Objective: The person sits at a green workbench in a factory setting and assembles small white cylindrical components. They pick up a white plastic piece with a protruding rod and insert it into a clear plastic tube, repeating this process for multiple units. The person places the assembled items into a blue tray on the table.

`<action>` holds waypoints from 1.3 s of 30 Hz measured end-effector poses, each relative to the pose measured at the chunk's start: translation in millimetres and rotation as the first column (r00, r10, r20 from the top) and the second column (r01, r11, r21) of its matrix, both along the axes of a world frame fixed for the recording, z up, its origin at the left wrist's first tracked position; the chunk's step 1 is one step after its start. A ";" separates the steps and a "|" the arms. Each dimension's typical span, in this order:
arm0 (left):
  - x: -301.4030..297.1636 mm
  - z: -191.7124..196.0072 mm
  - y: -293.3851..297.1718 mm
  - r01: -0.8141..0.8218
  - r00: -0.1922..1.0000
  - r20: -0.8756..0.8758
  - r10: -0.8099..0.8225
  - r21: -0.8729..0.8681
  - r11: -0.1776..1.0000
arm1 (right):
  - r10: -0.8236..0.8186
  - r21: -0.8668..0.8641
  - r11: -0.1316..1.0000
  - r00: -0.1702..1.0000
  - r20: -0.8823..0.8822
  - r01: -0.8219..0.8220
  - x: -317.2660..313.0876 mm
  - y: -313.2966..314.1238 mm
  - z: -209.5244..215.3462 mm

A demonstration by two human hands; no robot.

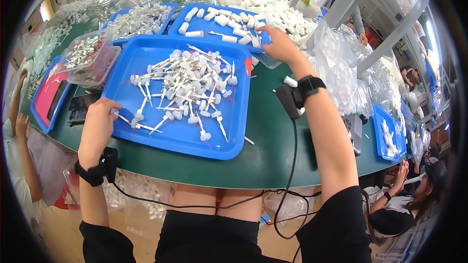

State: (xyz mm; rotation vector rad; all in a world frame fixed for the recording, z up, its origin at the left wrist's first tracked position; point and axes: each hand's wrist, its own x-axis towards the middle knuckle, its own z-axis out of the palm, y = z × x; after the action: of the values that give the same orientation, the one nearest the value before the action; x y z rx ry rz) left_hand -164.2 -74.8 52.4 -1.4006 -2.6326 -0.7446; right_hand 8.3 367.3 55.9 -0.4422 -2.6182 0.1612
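Left hand [99, 119] pinches a light, stiff white pump stem [127, 119] by its shaft; right hand [279, 44] closes on a white cap [257, 42].

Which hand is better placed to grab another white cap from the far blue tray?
Right. The right hand already rests on the far tray among the white caps, while the left hand sits at the near tray.

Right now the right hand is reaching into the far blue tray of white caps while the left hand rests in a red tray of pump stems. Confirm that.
Not quite. The head view shows the left hand at the edge of a blue tray of pump stems, not a red one. The rest holds: the right hand reaches into the far blue tray of white caps.
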 end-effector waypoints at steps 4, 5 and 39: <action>17.0 11.5 0.6 -0.135 0.984 -0.109 0.137 0.032 0.990 | 0.067 -0.066 0.996 0.993 0.097 -0.061 -33.0 -1.1 -5.4; 19.1 12.3 -2.8 -0.163 0.977 -0.131 0.168 0.048 0.985 | -0.049 -0.219 0.968 0.950 0.308 0.121 -42.8 -9.3 1.4; 186.3 -3.7 24.8 0.241 0.599 0.393 -0.698 0.742 0.625 | -0.025 -0.586 0.745 0.865 -0.501 -0.318 203.3 -290.4 9.6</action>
State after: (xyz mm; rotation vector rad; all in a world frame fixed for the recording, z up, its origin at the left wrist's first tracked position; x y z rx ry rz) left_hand 22.1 -50.0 48.8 -1.8816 -1.8489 -2.3308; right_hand 211.6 76.9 65.5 -0.3464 -2.0213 1.1297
